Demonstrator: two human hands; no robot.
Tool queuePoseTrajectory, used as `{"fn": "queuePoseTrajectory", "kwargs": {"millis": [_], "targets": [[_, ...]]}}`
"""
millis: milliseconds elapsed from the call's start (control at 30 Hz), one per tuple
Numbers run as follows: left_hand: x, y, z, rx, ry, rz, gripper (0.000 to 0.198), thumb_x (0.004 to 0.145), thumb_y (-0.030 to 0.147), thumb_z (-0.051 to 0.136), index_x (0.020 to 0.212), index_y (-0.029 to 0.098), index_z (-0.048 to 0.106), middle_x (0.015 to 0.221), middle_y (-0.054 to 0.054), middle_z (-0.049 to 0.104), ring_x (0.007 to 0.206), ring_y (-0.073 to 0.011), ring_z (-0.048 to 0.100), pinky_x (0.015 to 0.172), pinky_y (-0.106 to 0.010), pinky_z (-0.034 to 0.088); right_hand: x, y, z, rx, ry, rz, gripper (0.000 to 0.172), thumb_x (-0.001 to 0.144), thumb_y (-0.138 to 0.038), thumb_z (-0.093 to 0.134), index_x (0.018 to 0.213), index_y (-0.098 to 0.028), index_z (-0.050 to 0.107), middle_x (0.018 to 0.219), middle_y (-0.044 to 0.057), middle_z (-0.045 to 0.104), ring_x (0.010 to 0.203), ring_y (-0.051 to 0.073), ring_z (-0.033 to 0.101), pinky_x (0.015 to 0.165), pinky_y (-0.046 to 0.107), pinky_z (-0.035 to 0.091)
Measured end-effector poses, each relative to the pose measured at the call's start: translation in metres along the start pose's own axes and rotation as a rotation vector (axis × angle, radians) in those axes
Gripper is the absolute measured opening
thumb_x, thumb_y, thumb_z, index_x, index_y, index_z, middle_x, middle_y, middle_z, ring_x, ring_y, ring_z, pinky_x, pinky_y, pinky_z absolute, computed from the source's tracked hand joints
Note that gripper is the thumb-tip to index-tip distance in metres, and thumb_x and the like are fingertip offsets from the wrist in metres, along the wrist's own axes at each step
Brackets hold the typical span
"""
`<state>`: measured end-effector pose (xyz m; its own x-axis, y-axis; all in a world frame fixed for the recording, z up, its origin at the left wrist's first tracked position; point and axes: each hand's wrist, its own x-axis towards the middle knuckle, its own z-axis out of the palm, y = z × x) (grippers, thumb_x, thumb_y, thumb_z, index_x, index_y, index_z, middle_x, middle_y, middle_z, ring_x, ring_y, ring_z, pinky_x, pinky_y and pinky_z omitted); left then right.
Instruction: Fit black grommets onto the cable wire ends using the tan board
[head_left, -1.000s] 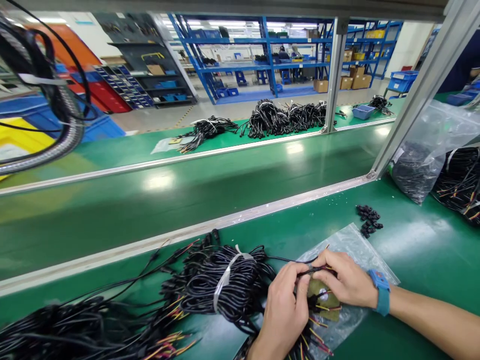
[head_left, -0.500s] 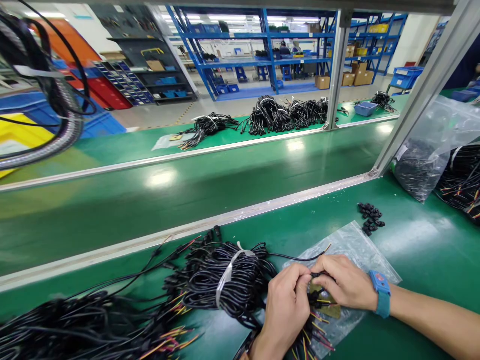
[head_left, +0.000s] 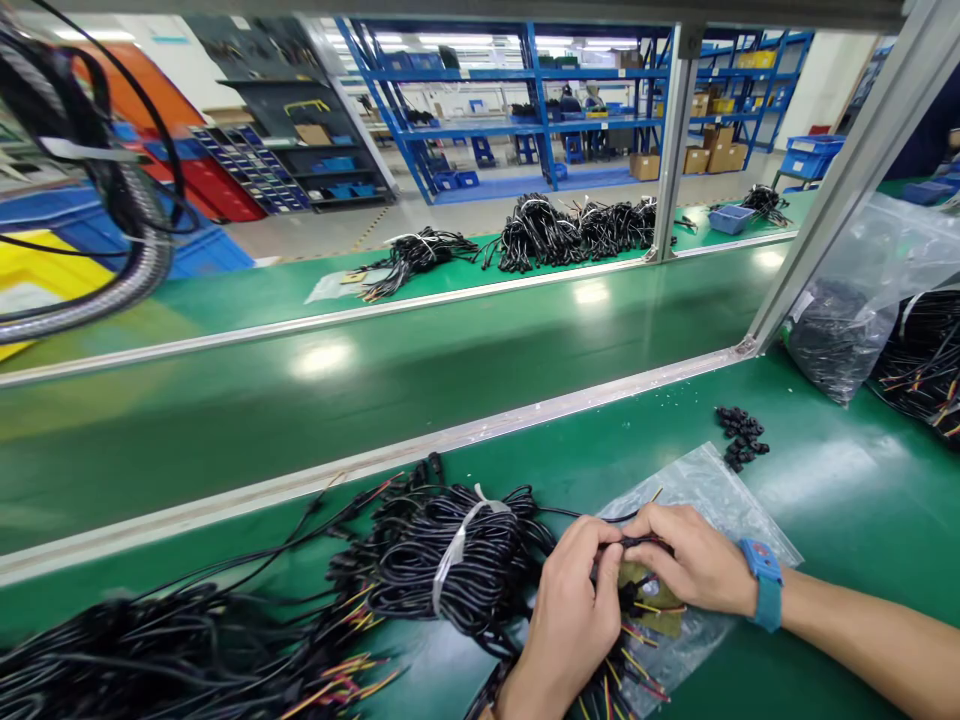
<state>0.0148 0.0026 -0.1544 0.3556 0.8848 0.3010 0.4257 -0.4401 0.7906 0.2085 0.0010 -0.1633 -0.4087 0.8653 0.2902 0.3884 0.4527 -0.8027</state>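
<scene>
Both my hands pinch a thin black cable (head_left: 637,541) over a clear plastic bag. My left hand (head_left: 571,610) is closed on it with thumb and forefinger. Close by, my right hand (head_left: 694,560) grips the same cable, a blue-teal wristband (head_left: 763,580) on its wrist. Below the fingers, cable ends with yellow and red bare wires (head_left: 634,645) spread over the zip bag (head_left: 709,490) and a yellowish piece (head_left: 664,612). Left of my hands lies a coiled black cable bundle (head_left: 457,560) tied with a white strip. The exact part between the fingertips is partly hidden.
Small black parts (head_left: 742,437) lie in a pile beyond the bag. More loose black cables (head_left: 172,650) cover the lower left. A metal post (head_left: 832,170) and rail (head_left: 480,432) border the green bench. A filled plastic bag (head_left: 836,330) stands at right.
My fingertips have shifted slightly on the cable, and more of its dark length now shows between the two hands. The things on the bench look unchanged.
</scene>
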Motion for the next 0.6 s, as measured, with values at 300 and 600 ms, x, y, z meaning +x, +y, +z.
{"fn": "queuePoseTrajectory", "kwargs": {"millis": [300,600], "targets": [[-0.0014,-0.0027,0.0014,0.017,0.026,-0.021,0.022,0.099,0.018,0.048,0.079,0.020,0.056,0.076,-0.001,0.061,0.071,-0.0159,0.059,0.067,-0.026,0.043,-0.0028,0.0049,0.0037,-0.085,-0.016,-0.027,0.014,0.104,-0.027,0.049,0.102,-0.019,0.060,0.085,0.004,0.067,0.077,0.019,0.064,0.068,0.028,0.046],[-0.0018,-0.0042,0.0035,0.013,0.030,-0.031,0.024,0.097,0.017,0.048,0.074,0.020,0.054,0.071,0.000,0.059,0.067,-0.0146,0.057,0.063,-0.025,0.039,-0.0005,0.0037,0.0067,-0.098,-0.029,-0.059,0.012,0.104,-0.025,0.049,0.100,-0.020,0.060,0.083,0.002,0.067,0.076,0.018,0.062,0.069,0.027,0.044]]}}
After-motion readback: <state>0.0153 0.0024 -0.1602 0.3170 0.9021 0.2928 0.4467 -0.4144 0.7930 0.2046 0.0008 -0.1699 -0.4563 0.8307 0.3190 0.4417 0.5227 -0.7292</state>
